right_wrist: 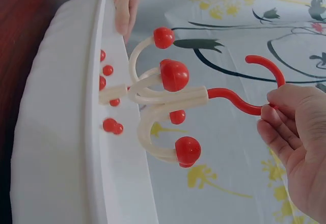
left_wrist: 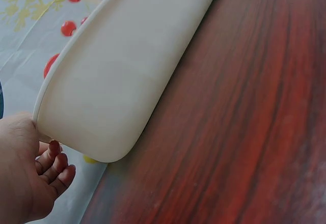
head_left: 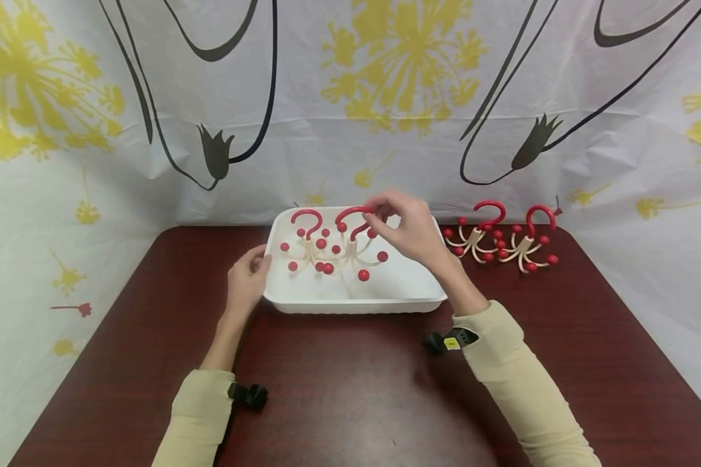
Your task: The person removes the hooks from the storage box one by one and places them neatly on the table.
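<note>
- Head view: the step in hand seemed to be placing or lifting one hanger at the tray [head_left: 356,307]; which of the two, one moment could not tell.
- Right hand [head_left: 405,227]: thumb and fingers pinched the red hook of the held hanger [head_left: 352,248], whose pale arms and red balls hung below. The right wrist view suggested it was raised above the tray rim.
- Left hand [head_left: 248,279]: it gripped the tray's left end, apparently to steady it.
- Next move, if placing: lower the held hanger straight down, balls first, and loosen the pinch only once it stood by itself. If lifting, raise it well past the rim before going sideways.
- Inner hanger [head_left: 310,250]: it stood in the tray just left of the held one, hook up. Their balls looked close together in the head view; whether any touched could not be told, so snagging seemed the main risk.
- Left spare [head_left: 475,238] and right spare [head_left: 524,246]: both stood on the bench [head_left: 339,389] beyond the tray's right end, near each other, with the right forearm passing close by.
- Around: a patterned cloth [head_left: 350,149] hung behind the bench, its near side bare of obstacles.
</note>
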{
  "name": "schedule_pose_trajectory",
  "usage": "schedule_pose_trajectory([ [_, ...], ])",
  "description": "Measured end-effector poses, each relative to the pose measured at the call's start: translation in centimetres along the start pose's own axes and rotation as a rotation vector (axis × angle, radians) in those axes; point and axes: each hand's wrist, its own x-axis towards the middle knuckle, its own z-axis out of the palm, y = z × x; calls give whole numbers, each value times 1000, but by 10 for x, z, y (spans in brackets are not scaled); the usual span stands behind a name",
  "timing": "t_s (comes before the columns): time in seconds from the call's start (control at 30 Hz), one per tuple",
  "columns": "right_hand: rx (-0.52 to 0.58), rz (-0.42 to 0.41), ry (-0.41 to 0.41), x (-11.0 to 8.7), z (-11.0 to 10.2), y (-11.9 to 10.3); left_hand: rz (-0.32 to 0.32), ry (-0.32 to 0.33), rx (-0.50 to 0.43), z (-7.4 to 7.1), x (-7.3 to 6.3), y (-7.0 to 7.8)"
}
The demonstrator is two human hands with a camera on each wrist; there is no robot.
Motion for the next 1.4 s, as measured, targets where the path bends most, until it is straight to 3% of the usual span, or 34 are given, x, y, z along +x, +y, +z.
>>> schedule_pose_trajectory([
  [0.67, -76, 66, 182, -21, -56, 16, -26, -11, -21, -1, -1, -1],
  [1.4, -175, 136, 280, -60, -109, 36, -39, -23, -28, 2, -1, 0],
])
